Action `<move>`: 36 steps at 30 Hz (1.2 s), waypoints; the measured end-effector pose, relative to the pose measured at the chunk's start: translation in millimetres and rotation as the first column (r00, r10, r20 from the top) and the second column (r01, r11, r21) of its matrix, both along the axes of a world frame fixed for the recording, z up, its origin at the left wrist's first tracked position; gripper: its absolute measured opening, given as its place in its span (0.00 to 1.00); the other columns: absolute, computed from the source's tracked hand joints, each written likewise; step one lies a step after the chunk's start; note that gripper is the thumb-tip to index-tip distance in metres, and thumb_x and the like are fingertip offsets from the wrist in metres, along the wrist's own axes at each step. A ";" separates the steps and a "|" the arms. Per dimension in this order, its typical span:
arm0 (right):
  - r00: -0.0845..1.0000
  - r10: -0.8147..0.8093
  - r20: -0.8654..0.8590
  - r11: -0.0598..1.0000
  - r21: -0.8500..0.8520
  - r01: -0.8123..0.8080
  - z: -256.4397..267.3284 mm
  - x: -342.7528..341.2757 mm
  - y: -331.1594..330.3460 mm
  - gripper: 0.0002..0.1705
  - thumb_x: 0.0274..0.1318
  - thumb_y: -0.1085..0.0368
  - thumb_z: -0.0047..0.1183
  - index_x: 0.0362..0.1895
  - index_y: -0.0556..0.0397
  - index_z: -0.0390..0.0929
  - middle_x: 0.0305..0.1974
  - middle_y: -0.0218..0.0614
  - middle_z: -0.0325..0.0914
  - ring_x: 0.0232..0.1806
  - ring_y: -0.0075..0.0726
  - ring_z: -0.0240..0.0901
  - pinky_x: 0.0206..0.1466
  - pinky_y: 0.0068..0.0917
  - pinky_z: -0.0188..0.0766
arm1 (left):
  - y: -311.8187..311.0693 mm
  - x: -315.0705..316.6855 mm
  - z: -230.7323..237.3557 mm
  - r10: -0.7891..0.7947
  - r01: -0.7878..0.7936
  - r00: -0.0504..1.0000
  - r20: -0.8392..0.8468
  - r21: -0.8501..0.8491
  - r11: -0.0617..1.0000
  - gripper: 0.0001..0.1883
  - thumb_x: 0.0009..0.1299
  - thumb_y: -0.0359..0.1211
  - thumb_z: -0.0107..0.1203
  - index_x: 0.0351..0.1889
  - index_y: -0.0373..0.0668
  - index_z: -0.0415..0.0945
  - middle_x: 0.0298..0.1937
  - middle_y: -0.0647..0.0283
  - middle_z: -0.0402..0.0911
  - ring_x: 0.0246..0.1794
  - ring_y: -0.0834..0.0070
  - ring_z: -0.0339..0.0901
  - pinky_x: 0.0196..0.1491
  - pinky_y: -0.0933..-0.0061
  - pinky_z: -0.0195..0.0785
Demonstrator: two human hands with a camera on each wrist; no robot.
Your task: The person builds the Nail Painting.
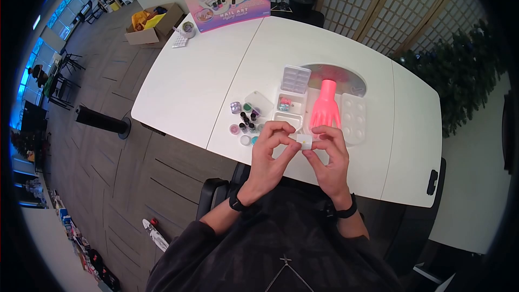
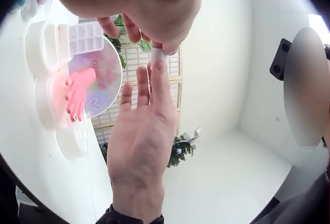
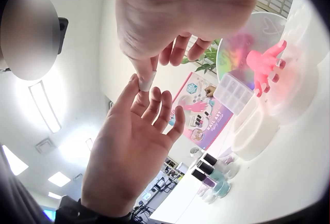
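The left hand and the right hand were held above the near part of the tabletop, and between them was a small white square. Each grip was nearly closed, with thumb and fingers pinching this square from its own side. The head view showed its face, with what was perhaps a yellowish mark, too small to be sure; the wrist views gave a narrower look at it. Beyond the hands was a pink model hand, and the wrist views showed more clearly a heart outline on the disc behind it. Only the head and right wrist views showed the box, where "NAIL ART" could be read. Black-capped bottles stood plainly visible in the right wrist view
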State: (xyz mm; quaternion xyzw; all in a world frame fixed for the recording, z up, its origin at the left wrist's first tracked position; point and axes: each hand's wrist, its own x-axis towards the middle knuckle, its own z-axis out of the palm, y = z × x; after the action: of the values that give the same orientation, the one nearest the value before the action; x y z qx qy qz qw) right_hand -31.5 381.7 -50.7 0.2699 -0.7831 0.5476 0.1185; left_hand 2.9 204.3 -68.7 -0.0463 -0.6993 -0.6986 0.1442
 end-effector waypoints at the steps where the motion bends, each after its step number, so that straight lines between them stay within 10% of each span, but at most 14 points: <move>1: 1.000 -0.001 -0.001 1.000 0.000 0.001 -0.9 -0.7 0.5 0.11 0.57 0.70 0.74 0.40 0.57 0.84 0.59 0.41 0.79 0.58 0.44 0.78 0.60 0.40 0.75 | 0.5 1.0 2.7 -0.001 0.001 1.000 -0.001 0.000 1.000 0.01 0.73 0.23 0.65 0.40 0.36 0.84 0.62 0.61 0.74 0.64 0.69 0.74 0.68 0.66 0.67; 10: 0.996 0.002 0.088 0.994 -0.110 0.008 -2.9 -1.3 5.4 0.09 0.61 0.68 0.71 0.40 0.58 0.84 0.55 0.40 0.78 0.53 0.42 0.78 0.60 0.36 0.75 | 1.1 -1.0 3.1 -0.010 -0.025 0.984 -0.177 -0.193 0.981 0.08 0.68 0.21 0.70 0.43 0.38 0.86 0.69 0.56 0.74 0.68 0.65 0.75 0.69 0.62 0.69; 21: 0.986 0.164 0.040 0.986 -0.031 -0.163 7.1 -6.1 15.0 0.11 0.57 0.74 0.71 0.44 0.58 0.86 0.56 0.41 0.87 0.56 0.44 0.85 0.60 0.37 0.80 | -0.2 -0.3 3.4 -0.126 0.129 0.992 -0.029 0.218 0.967 0.03 0.72 0.20 0.66 0.37 0.37 0.86 0.62 0.56 0.80 0.64 0.68 0.76 0.66 0.64 0.68; 36: 0.992 0.102 0.077 0.992 0.062 -0.107 8.0 -3.0 7.2 0.12 0.57 0.77 0.71 0.46 0.58 0.86 0.48 0.39 0.87 0.49 0.43 0.87 0.52 0.34 0.82 | -5.8 -0.4 12.9 -0.123 0.018 0.943 0.308 0.324 0.946 0.07 0.80 0.29 0.62 0.41 0.35 0.86 0.39 0.69 0.84 0.42 0.86 0.77 0.50 0.79 0.69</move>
State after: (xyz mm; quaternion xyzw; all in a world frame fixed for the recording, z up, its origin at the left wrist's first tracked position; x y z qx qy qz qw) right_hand -34.5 388.8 -42.7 0.2939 -0.7894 0.5365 0.0519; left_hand 2.5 198.6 -55.8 0.0675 -0.5902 -0.8044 0.0074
